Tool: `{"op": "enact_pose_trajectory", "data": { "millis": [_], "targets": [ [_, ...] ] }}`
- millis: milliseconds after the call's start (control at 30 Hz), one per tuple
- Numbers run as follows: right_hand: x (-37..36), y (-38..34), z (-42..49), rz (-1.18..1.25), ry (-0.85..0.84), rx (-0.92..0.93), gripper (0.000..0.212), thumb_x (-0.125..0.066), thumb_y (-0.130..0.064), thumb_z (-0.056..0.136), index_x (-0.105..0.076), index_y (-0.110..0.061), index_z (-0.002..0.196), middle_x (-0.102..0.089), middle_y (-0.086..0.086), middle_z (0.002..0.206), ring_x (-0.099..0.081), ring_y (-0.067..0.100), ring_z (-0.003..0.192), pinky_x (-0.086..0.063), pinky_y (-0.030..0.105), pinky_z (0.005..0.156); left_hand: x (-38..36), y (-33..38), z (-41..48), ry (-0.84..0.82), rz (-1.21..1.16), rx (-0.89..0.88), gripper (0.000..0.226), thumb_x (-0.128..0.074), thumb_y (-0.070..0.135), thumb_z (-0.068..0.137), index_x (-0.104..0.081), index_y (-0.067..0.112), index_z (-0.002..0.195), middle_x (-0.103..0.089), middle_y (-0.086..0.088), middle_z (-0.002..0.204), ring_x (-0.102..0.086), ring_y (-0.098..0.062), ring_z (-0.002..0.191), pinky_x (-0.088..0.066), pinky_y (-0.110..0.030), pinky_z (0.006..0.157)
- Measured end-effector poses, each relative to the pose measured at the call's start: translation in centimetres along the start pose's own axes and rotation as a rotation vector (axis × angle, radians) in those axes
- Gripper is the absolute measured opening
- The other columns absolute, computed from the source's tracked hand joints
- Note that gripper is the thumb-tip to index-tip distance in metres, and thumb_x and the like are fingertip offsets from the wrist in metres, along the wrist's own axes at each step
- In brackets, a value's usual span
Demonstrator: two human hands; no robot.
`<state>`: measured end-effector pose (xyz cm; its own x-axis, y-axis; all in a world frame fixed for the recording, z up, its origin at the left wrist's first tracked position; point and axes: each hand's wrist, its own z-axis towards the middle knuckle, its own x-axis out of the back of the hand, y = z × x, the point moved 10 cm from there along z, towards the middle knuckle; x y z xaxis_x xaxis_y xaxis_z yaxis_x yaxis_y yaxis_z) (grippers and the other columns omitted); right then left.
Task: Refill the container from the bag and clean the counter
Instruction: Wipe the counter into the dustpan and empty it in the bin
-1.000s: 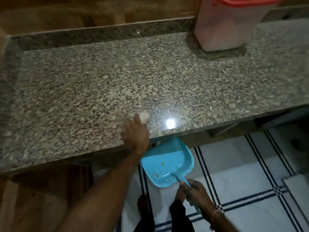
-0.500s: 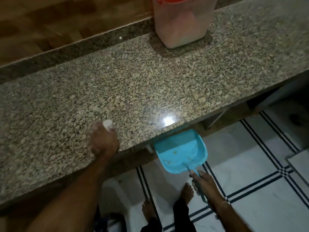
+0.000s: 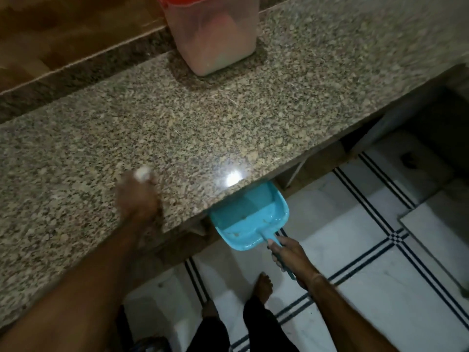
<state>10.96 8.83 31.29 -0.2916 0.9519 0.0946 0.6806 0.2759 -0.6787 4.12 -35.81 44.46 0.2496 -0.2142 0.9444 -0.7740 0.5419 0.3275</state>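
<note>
At the back of the speckled granite desk (image 3: 253, 118) stands the container (image 3: 210, 34), a clear plastic tub with a red lid and pale contents showing through its walls, well apart from both hands. Nearer the front edge of the desk, the blurred left hand (image 3: 138, 196) rests on the stone, closed around something small and white (image 3: 143, 173). Just under that edge, the right hand (image 3: 289, 257) grips the handle of a blue dustpan (image 3: 250, 219) holding a few crumbs.
</note>
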Motion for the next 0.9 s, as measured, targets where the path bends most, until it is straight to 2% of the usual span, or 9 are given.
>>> {"op": "enact_pose_trajectory", "data": {
  "millis": [133,333,400,500,567,633,733,800,900],
  "targets": [
    [0.8,-0.2,1.2,-0.005,-0.003,0.001,0.029,-0.062,-0.039,0.100,-0.067,-0.013,0.088,-0.060,0.003,0.067,-0.052,0.013,0.057,-0.040,0.027,0.054,-1.4,-0.3,-0.5,0.036,0.016,0.178,0.057,-0.052,0.032,0.103,-0.039,0.002,0.149,-0.047,-0.031,0.146,-0.047,-0.046,0.133,-0.039,-0.056,0.110],
    [0.5,-0.5,2.9,-0.073,-0.015,-0.036,0.038,-0.062,-0.042,0.100,-0.069,-0.005,0.092,-0.064,0.005,0.066,-0.054,0.017,0.057,-0.042,0.028,0.051,-5.7,16.2,-8.6,-0.151,-0.079,-0.430,0.040,-0.055,0.032,0.100,-0.055,0.015,0.136,-0.063,-0.015,0.126,-0.058,-0.035,0.115,-0.045,-0.051,0.099],
    [0.5,-1.1,2.9,-0.049,-0.032,-0.010,0.037,-0.062,-0.040,0.101,-0.068,-0.004,0.091,-0.063,0.007,0.066,-0.052,0.018,0.056,-0.039,0.027,0.051,-4.3,17.0,-7.2,-0.118,-0.147,-0.483,0.037,-0.058,0.025,0.099,-0.054,0.015,0.135,-0.063,-0.014,0.122,-0.060,-0.032,0.110,-0.051,-0.051,0.095],
    [0.9,-0.9,2.8,-0.014,-0.023,-0.029,0.032,-0.061,-0.034,0.103,-0.068,-0.006,0.090,-0.061,0.007,0.066,-0.051,0.017,0.056,-0.038,0.027,0.051,-2.5,11.2,1.5,-0.007,-0.078,-0.177,0.047,-0.059,0.030,0.099,-0.047,0.011,0.140,-0.058,-0.020,0.130,-0.060,-0.035,0.113,-0.053,-0.049,0.092],
    [1.0,-0.4,2.9,0.004,-0.009,-0.053,0.034,-0.061,-0.033,0.103,-0.068,-0.002,0.094,-0.061,0.006,0.065,-0.051,0.015,0.054,-0.039,0.027,0.052,-0.9,6.6,7.1,0.026,-0.066,0.092,0.054,-0.052,0.035,0.103,-0.038,0.011,0.149,-0.047,-0.024,0.146,-0.051,-0.040,0.129,-0.045,-0.054,0.105],
    [1.0,0.0,3.1,0.029,0.021,-0.078,0.035,-0.061,-0.034,0.103,-0.068,-0.001,0.095,-0.061,0.006,0.065,-0.051,0.015,0.053,-0.040,0.027,0.052,-1.3,6.7,9.5,-0.051,-0.080,0.191,0.059,-0.047,0.037,0.105,-0.032,0.009,0.155,-0.036,-0.026,0.157,-0.039,-0.043,0.141,-0.034,-0.055,0.116],
    [0.5,-0.1,3.5,0.065,0.078,-0.111,0.030,-0.060,-0.033,0.104,-0.068,-0.007,0.091,-0.061,0.006,0.065,-0.052,0.014,0.053,-0.042,0.026,0.050,-3.8,13.3,8.0,-0.090,0.007,-0.041,0.055,-0.052,0.039,0.103,-0.036,0.013,0.149,-0.040,-0.025,0.154,-0.042,-0.042,0.138,-0.037,-0.054,0.110],
    [0.1,-0.2,3.6,0.091,0.105,-0.134,0.029,-0.060,-0.032,0.104,-0.067,-0.008,0.091,-0.060,0.005,0.064,-0.052,0.013,0.050,-0.042,0.025,0.048,-5.9,18.2,3.4,-0.109,0.086,-0.322,0.053,-0.060,0.043,0.099,-0.042,0.018,0.143,-0.052,-0.021,0.142,-0.053,-0.037,0.126,-0.047,-0.051,0.098],
    [-0.4,-0.5,3.8,0.111,0.126,-0.157,0.030,-0.060,-0.033,0.104,-0.067,-0.006,0.093,-0.061,0.007,0.064,-0.051,0.014,0.049,-0.042,0.024,0.048,-8.5,23.5,-5.5,-0.325,-0.008,-0.758,0.045,-0.063,0.032,0.098,-0.047,0.026,0.140,-0.057,-0.010,0.137,-0.051,-0.028,0.125,-0.040,-0.043,0.102]
  ]
}}
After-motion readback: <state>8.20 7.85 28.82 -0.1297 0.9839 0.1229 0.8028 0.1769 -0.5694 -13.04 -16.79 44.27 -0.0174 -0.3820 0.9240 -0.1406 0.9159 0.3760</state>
